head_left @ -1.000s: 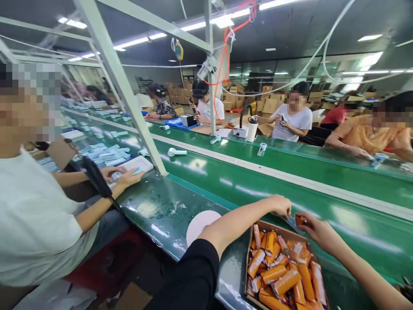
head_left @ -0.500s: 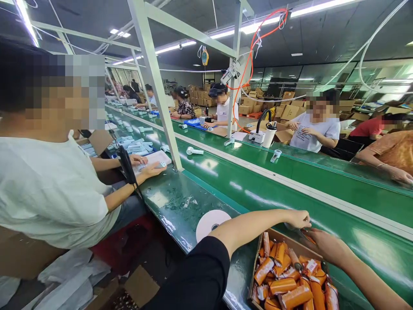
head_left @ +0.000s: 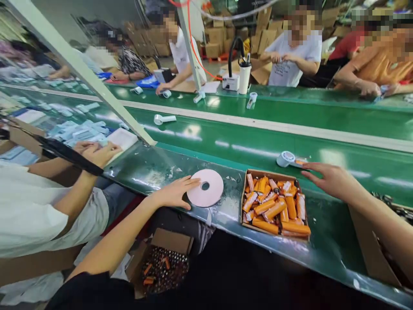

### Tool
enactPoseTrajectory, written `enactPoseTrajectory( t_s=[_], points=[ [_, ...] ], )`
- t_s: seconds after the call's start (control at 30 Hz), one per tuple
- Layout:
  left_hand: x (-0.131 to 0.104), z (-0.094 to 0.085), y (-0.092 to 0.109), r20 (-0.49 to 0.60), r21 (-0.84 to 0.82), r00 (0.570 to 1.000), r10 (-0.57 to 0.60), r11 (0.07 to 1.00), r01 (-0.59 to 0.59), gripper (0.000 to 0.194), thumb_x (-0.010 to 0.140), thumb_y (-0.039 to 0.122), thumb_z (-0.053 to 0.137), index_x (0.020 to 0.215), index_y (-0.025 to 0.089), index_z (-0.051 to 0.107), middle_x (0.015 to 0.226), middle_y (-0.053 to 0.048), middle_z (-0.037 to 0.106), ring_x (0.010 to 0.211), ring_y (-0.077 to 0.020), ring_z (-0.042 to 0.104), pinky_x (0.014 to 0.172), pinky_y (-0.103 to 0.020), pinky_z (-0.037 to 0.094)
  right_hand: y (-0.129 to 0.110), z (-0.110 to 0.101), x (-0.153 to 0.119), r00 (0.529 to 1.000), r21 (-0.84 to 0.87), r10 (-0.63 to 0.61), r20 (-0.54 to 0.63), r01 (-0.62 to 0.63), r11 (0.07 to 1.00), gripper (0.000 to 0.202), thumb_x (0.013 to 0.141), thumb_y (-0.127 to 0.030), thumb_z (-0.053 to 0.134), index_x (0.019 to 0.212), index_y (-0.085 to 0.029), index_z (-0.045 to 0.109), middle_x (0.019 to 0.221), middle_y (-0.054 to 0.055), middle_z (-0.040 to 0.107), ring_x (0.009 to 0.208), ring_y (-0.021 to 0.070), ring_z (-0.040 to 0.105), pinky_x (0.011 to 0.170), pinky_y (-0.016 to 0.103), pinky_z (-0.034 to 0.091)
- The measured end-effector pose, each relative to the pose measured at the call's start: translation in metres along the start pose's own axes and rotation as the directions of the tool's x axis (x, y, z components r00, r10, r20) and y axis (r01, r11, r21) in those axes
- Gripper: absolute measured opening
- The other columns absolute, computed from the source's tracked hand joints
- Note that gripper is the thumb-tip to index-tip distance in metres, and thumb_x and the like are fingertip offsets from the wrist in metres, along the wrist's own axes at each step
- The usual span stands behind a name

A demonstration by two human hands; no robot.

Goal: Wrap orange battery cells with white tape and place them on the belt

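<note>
My left hand [head_left: 176, 191], fingers spread, reaches the left side of a flat pale pink roll [head_left: 211, 189] with a hole in its middle; its fingertips rest on the rim. Across the bench, my right hand [head_left: 329, 178] is stretched out, its fingertips by the handle end of a light blue handheld fan [head_left: 285, 159] lying on the green belt. Something orange shows at that handle; whether the fingers touch it I cannot tell. Between my hands sits an open cardboard box [head_left: 242, 204] full of orange-wrapped cylinders that look like batteries [head_left: 274, 211].
More fans, such as one pale fan [head_left: 165, 119], lie along the belt [head_left: 222, 133]. A slanted metal post [head_left: 97, 92] rises at left. A co-worker's hands [head_left: 97, 150] are beside a blue pile. Below the bench stands a carton [head_left: 172, 241]; another carton [head_left: 368, 245] is at right.
My hands, together above the battery box before, have parted: the left has moved to the pink roll, the right stays near the belt. A fan now shows by my right fingers. The view has tilted down.
</note>
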State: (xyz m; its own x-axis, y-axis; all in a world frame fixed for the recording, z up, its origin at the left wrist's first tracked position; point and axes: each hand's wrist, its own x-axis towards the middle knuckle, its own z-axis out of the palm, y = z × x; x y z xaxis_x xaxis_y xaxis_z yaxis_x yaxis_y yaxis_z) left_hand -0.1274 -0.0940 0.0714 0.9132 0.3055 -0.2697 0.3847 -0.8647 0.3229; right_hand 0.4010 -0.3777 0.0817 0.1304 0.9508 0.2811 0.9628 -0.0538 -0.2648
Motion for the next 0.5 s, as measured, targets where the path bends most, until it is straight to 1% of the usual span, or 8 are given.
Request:
enactPoseTrajectory(
  t_s=[0.07,0.13,0.17,0.27,0.33,0.4,0.47,0.5],
  points=[
    [-0.016,0.014,-0.003,-0.062,0.08,0.998,-0.004,0.997,0.008,0.086,0.082,0.037,0.082,0.16,0.029,0.046,0.167,-0.011,0.044,0.16,-0.0351,0.03,0.126,-0.058,0.034,-0.05,-0.014,-0.011,0.999,0.133,0.022,-0.044,-0.016,0.991,0.041,0.106,-0.053,0.052,0.116,-0.023,0.079,0.116,0.007,0.079,0.107,0.0299,0.076,0.094,0.042,0.063],
    [-0.015,0.021,0.005,-0.134,0.115,0.99,0.036,0.993,-0.021,0.08,0.084,0.032,0.081,0.157,0.03,0.05,0.165,-0.01,0.048,0.16,-0.0349,0.03,0.125,-0.059,0.035,-0.102,-0.019,-0.019,1.0,0.271,0.013,-0.027,-0.006,0.963,0.036,0.106,-0.052,0.058,0.114,-0.025,0.079,0.112,0.005,0.08,0.101,0.0267,0.077,0.086,0.038,0.065],
    [-0.01,0.022,0.01,-0.143,0.127,0.988,0.052,0.991,-0.034,0.08,0.082,0.031,0.082,0.156,0.03,0.052,0.164,-0.01,0.049,0.16,-0.0361,0.03,0.125,-0.06,0.036,-0.127,-0.018,-0.022,1.0,0.335,-0.016,-0.013,0.019,0.942,0.033,0.106,-0.051,0.06,0.114,-0.025,0.079,0.111,0.004,0.08,0.098,0.0254,0.077,0.085,0.037,0.065],
    [0.007,0.016,0.026,-0.096,0.131,0.991,0.091,0.988,-0.078,0.079,0.075,0.027,0.086,0.149,0.028,0.058,0.161,-0.011,0.052,0.156,-0.0388,0.035,0.122,-0.059,0.042,-0.19,-0.005,-0.03,0.995,0.505,-0.096,0.012,0.077,0.86,0.026,0.107,-0.044,0.061,0.112,-0.026,0.079,0.108,0.004,0.081,0.096,0.0233,0.077,0.09,0.037,0.064],
    [0.007,0.009,0.036,-0.144,0.121,0.981,0.13,0.986,-0.113,0.07,0.076,0.029,0.086,0.142,0.024,0.063,0.153,-0.012,0.059,0.152,-0.0393,0.041,0.121,-0.058,0.045,-0.224,0.007,-0.037,0.995,0.599,-0.041,0.089,-0.02,0.801,0.025,0.108,-0.039,0.06,0.114,-0.025,0.078,0.105,0.004,0.081,0.092,0.0216,0.077,0.084,0.033,0.064],
    [-0.003,0.006,0.049,-0.312,0.126,0.936,0.165,0.983,-0.132,0.064,0.079,0.032,0.085,0.139,0.02,0.063,0.144,-0.015,0.065,0.151,-0.0405,0.042,0.122,-0.061,0.043,-0.255,0.022,-0.044,0.969,0.697,0.035,0.244,-0.201,0.688,0.028,0.105,-0.039,0.065,0.127,-0.023,0.074,0.099,0.003,0.08,0.081,0.0189,0.076,0.071,0.028,0.062],
    [-0.017,0.007,0.064,-0.499,0.15,0.84,0.212,0.976,-0.157,0.053,0.086,0.029,0.079,0.136,0.022,0.063,0.135,-0.014,0.068,0.151,-0.0396,0.041,0.126,-0.067,0.038,-0.284,0.04,-0.048,0.92,0.776,0.013,0.392,-0.338,0.533,0.045,0.099,-0.042,0.076,0.139,-0.022,0.066,0.094,0.001,0.08,0.07,0.0166,0.073,0.06,0.024,0.057],
    [-0.023,0.009,0.071,-0.559,0.161,0.793,0.242,0.97,-0.182,0.046,0.089,0.025,0.075,0.134,0.026,0.064,0.131,-0.012,0.07,0.151,-0.0379,0.043,0.127,-0.069,0.035,-0.298,0.051,-0.049,0.907,0.802,-0.03,0.42,-0.355,0.48,0.045,0.098,-0.043,0.078,0.136,-0.021,0.067,0.091,0.0,0.08,0.067,0.0157,0.072,0.058,0.023,0.055]
  ],
)
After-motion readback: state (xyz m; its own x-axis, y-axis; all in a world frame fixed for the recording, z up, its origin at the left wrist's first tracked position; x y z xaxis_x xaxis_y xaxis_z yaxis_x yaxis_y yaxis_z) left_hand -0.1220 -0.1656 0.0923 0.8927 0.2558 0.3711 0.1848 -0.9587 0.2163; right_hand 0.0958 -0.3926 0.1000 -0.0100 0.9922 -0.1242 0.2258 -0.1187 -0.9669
